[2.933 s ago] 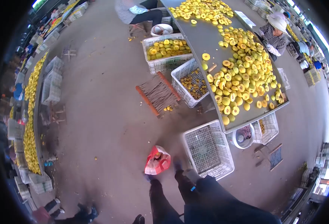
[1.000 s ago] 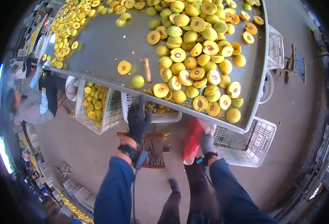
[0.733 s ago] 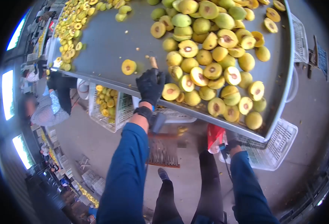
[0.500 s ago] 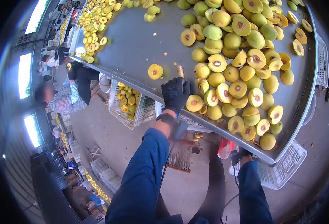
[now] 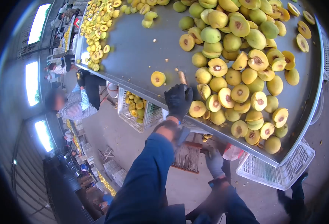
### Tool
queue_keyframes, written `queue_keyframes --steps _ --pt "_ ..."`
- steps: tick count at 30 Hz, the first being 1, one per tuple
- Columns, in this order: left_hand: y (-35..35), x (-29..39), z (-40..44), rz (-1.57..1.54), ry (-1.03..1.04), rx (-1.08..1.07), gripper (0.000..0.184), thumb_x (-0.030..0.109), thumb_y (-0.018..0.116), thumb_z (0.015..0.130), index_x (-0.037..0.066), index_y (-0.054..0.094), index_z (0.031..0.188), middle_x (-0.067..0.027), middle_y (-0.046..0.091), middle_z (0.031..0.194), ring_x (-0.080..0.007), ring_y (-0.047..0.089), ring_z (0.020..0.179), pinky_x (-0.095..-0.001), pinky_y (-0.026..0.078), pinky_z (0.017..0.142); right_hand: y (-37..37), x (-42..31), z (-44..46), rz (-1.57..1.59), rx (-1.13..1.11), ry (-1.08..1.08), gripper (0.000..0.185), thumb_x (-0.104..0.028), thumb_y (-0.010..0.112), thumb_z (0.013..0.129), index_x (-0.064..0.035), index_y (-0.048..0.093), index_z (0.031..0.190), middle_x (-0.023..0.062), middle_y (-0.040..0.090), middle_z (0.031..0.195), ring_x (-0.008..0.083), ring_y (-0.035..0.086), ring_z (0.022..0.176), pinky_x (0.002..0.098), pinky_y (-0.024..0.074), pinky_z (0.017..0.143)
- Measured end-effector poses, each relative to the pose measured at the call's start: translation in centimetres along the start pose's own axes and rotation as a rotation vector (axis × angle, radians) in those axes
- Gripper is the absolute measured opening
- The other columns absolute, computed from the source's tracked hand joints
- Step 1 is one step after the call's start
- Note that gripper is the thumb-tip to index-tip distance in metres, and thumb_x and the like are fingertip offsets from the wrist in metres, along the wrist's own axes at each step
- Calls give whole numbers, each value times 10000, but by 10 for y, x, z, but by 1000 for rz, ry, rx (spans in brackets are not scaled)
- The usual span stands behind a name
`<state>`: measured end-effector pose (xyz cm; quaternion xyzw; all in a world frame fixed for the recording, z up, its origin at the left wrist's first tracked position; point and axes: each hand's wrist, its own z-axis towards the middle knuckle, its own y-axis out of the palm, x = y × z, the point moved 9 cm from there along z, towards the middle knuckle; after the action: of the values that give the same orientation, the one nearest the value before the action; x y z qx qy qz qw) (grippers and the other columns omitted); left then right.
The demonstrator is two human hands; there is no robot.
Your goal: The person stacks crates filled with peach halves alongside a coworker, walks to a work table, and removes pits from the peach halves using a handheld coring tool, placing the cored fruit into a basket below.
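Note:
My left hand (image 5: 178,100), in a black glove, rests at the near edge of the metal table (image 5: 134,56). Its fingers are closed around a short brown wooden handle (image 5: 182,77) that sticks out past them; the rest of the tool is hidden. Just left of that handle lies a cut half of a yellow stone fruit (image 5: 158,78). To its right spreads a heap of yellow-green stone fruit (image 5: 233,76), several cut open with brown pits showing. My right hand (image 5: 214,163), in a grey glove, is below the tabletop; its fingers are blurred.
Small fruit pieces (image 5: 93,33) pile at the table's far left. Below stand a white crate (image 5: 151,115) of fruit and another white crate (image 5: 276,170). A slatted rack (image 5: 187,158) lies near my right hand. A person (image 5: 78,102) sits at the left.
My right hand has moved left, out from beside the red bag under the table edge. My left hand keeps its hold on the handle. The whole view has shifted slightly.

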<state>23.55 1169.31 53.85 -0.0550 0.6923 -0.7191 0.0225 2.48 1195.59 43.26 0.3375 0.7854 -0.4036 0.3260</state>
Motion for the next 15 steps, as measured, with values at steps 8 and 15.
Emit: queue_keyframes --steps 8,15 --pt "-9 2 0 -93 78 42 161 295 606 890 139 602 855 -75 619 782 -308 612 773 -471 417 702 139 -21 51 -262 -542 -244 337 -301 595 847 -107 627 1121 151 687 935 364 673 824 472 521 745" --pt "1 -20 -7 -344 86 65 132 269 625 890 137 619 887 -58 635 818 -294 616 808 -455 414 748 171 -1 27 -197 -625 -149 324 -361 547 900 -99 664 1049 162 706 907 361 687 824 471 538 736"
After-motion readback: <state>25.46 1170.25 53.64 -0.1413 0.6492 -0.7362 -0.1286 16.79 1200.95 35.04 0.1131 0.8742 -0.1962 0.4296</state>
